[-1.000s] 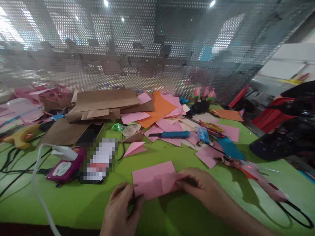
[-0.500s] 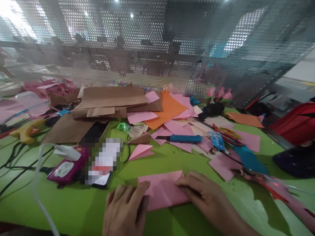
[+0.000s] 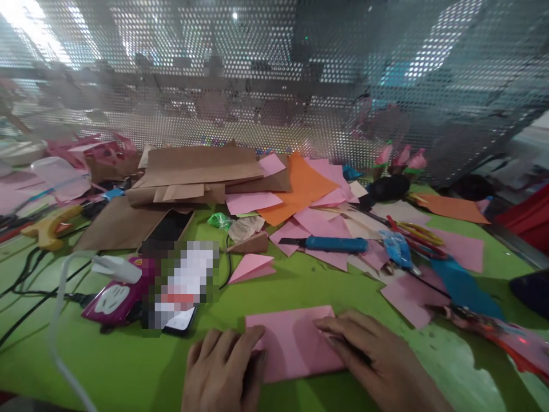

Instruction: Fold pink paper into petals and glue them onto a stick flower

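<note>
A green counter spreads out before me, and a perforated metal screen stands along its far side. Nearest me lies the folded pink paper, flat on the counter, the middle of my clock. At nine o'clock my left grip closes on its left end — forefinger laid over the top, thumb at the near corner. At three o'clock my right grip pinches the right end, thumb and forefinger drawn close together. Farther out at three is a pink tool with a red light. Around ten o'clock a phone, its screen blurred out, lies just beside a purple power block bearing a white plug. A smaller folded pink piece sits at eleven; a blue box cutter rests at one across loose pink sheets. Beyond these, an orange sheet lies at twelve, touching stacked brown paper at eleven — and three pink pieces stand upright near one.
</note>
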A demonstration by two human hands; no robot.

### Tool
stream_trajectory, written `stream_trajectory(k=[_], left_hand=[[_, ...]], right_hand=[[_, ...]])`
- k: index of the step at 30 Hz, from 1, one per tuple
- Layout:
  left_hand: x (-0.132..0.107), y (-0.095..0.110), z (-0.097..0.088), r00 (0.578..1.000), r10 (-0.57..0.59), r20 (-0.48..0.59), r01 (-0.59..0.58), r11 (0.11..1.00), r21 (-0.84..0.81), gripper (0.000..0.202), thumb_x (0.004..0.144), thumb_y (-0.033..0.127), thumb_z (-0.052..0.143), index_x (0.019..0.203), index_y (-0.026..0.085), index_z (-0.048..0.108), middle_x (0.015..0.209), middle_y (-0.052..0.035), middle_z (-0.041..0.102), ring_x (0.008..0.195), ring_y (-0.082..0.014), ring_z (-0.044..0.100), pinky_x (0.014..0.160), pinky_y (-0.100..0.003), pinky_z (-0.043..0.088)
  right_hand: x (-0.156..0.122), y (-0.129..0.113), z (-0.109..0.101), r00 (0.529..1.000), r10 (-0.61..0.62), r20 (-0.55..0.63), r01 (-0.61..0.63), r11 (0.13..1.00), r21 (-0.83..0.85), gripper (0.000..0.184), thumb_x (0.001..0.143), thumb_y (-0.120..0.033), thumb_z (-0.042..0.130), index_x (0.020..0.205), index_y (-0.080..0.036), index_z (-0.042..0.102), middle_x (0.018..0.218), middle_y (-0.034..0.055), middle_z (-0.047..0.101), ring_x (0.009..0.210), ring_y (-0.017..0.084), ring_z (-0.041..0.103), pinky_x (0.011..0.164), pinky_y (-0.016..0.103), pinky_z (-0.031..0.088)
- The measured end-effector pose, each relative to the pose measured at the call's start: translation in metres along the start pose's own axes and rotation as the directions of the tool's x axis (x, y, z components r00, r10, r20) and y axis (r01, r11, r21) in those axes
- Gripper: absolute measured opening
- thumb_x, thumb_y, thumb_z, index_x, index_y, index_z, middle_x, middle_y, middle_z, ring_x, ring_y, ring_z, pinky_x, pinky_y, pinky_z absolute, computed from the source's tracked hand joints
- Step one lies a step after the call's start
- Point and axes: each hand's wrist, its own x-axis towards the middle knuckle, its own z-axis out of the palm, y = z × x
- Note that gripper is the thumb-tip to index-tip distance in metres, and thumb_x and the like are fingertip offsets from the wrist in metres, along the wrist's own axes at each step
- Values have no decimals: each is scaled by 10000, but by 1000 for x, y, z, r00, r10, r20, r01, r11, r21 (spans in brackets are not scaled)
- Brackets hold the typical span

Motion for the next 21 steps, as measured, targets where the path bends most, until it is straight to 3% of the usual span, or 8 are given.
stream_trajectory(k=[21], left_hand=[[1,2,-2,998,30,46,-37,987,157,292,889,215,493,1134,308,622,830,-11,700,753,-238,615,673,-385,396]], right_hand=[[1,-9,1,999,-3,-40,3,1000,-8,293,973,-246,477,1198,-283,661,981,60,680,868,211,657,734,337,538]])
